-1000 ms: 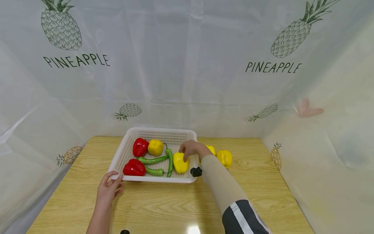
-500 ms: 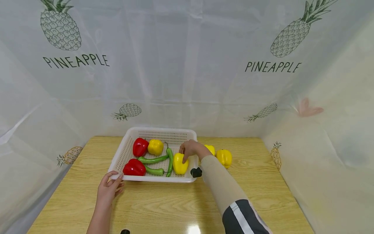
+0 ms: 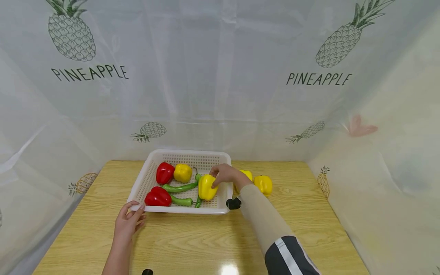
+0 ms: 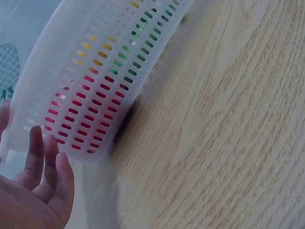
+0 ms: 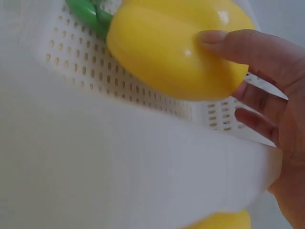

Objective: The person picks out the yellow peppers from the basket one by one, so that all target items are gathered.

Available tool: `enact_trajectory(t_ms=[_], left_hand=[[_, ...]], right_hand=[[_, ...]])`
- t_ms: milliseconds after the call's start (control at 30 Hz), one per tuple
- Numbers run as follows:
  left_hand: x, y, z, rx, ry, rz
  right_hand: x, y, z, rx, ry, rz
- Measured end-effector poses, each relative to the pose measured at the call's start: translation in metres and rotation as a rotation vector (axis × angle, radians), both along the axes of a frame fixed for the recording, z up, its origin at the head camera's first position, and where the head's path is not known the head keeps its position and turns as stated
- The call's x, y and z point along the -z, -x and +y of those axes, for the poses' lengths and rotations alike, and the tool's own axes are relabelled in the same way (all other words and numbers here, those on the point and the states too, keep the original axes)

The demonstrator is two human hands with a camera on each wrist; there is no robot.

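Note:
A white plastic basket (image 3: pixel 192 152) holds red bell peppers, yellow bell peppers and green chili peppers. My right hand (image 3: pixel 225 174) reaches over the basket's right wall and grips a yellow bell pepper (image 3: pixel 207 187). In the right wrist view, the thumb lies on top of this yellow bell pepper (image 5: pixel 167 47), with fingers behind and under it. At the near left corner my left hand (image 3: pixel 128 221) holds the rim, thumb over it and fingers outside. The left wrist view shows those fingers (image 4: pixel 35 155) close to the basket's slotted wall (image 4: pixel 90 109).
Two red bell peppers (image 3: pixel 158 197) and another yellow bell pepper (image 3: pixel 183 173) sit at the basket's left. Green chili peppers (image 3: pixel 180 188) lie mid-basket. Outside on the wooden table (image 3: pixel 192 244), more yellow bell peppers (image 3: pixel 263 185) stand right of the basket. A pineapple-printed sheet (image 3: pixel 220 95) hangs behind.
The right hand has raised the yellow bell pepper and shifted it slightly left, so it now covers part of a green chili pepper. The left hand and basket have stayed put.

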State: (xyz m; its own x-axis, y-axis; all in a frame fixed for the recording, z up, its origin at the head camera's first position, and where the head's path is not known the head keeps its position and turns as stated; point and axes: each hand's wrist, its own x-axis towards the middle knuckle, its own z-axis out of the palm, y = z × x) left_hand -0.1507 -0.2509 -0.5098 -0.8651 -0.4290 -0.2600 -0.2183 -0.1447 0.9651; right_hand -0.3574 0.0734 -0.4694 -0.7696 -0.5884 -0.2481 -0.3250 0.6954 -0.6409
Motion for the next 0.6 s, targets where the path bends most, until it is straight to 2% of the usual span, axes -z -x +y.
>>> enact_trajectory(t_ms=[233, 600], left_hand=[[-0.001, -0.001, -0.001, 0.006, 0.008, 0.002], [-0.001, 0.000, -0.001, 0.003, -0.002, -0.012]], right_hand=[[-0.010, -0.010, 0.007, 0.030, 0.162, -0.008], [-0.023, -0.015, 0.025, 0.087, 0.202, 0.013]])
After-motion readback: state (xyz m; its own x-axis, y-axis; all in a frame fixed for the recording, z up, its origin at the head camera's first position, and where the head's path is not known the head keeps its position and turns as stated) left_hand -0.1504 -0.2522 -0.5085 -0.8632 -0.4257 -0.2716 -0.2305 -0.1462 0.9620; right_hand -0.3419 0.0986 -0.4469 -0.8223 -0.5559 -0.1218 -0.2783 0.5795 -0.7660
